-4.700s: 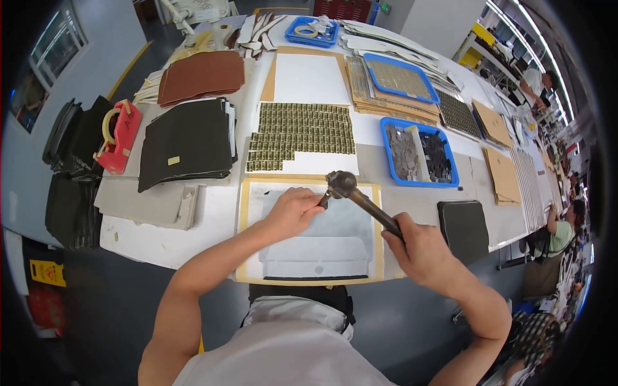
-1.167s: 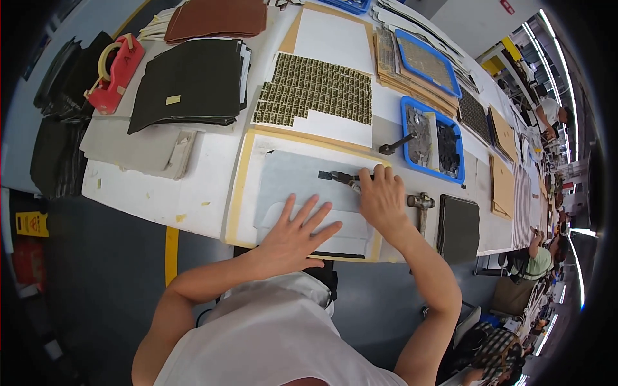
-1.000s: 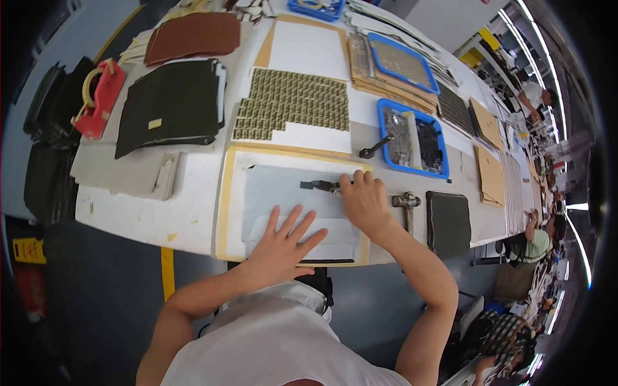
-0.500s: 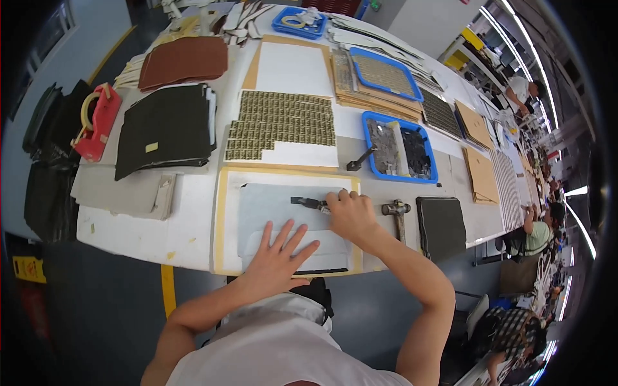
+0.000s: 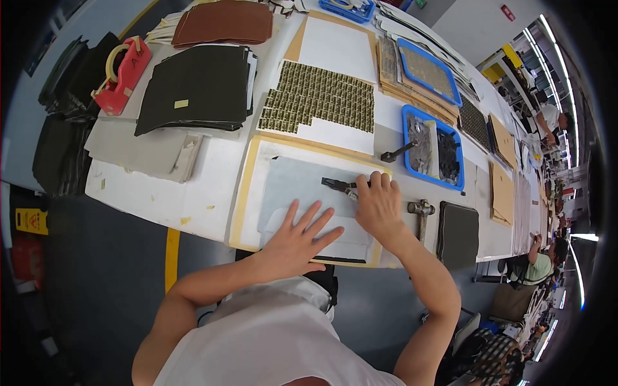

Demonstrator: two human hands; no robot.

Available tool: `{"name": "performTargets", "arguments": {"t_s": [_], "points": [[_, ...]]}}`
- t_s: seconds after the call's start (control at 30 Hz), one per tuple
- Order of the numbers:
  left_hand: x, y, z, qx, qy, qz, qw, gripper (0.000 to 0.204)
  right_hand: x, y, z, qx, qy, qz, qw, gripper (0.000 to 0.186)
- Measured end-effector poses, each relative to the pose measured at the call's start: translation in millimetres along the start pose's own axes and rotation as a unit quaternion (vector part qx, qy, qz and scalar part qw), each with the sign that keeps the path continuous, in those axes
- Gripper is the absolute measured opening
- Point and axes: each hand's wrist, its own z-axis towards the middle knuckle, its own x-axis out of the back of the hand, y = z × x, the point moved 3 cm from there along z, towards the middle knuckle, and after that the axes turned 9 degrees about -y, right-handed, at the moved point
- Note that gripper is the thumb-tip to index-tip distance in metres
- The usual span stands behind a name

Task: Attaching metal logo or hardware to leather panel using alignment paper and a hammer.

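My left hand (image 5: pixel 297 243) lies with fingers spread on a pale blue-grey sheet (image 5: pixel 290 177), pressing a lighter flap-shaped piece along its near side. My right hand (image 5: pixel 380 204) is closed around dark pliers (image 5: pixel 336 186) with broad flat jaws. The pliers lie low over the sheet, jaws pointing left; I cannot tell whether they touch it. Under the sheet is a white board (image 5: pixel 254 193) edged with yellow tape. A hammer (image 5: pixel 421 212) rests to the right of my right hand. Dark strips show at the sheet's near edge.
Beyond the board lies a sheet covered with small patterned pieces (image 5: pixel 322 96). A divided blue tray (image 5: pixel 434 181) stands right, a dark-handled tool (image 5: pixel 398 152) leaning on it. Black sheets (image 5: pixel 193 87), a red tape dispenser (image 5: pixel 125 74) and grey sheets (image 5: pixel 138 149) are left; a dark stack (image 5: pixel 458 235) is right.
The whole view has shifted and tilted, so the table sits higher and further right. Relative to the sheet, both hands and the pliers have hardly moved.
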Motion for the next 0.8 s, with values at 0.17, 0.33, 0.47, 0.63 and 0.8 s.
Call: {"name": "performTargets", "arguments": {"t_s": [0.17,0.33,0.47,0.63,0.8], "points": [[-2.1,-0.1,-0.1,0.01,-0.022,-0.003,1.0,0.098,-0.6,-2.3,2.6,0.01,0.005,-0.004,1.0,0.029],[-1.2,-0.9,0.2,0.013,-0.026,0.0,1.0,0.098,0.8,-3.7,5.3,0.016,0.006,-0.022,1.0,0.025],[-0.3,-1.8,1.7,0.011,-0.022,-0.009,1.0,0.098,-0.5,-2.2,8.5,0.022,0.013,-0.048,0.998,0.018],[1.0,-1.7,2.7,0.009,-0.019,-0.008,1.0,0.097,-4.1,0.8,9.5,0.009,-0.044,-0.019,0.999,0.011],[-2.0,1.3,1.2,0.012,-0.009,0.003,1.0,0.101,2.0,4.6,-5.3,-0.043,-0.07,0.054,0.995,0.02]]}}
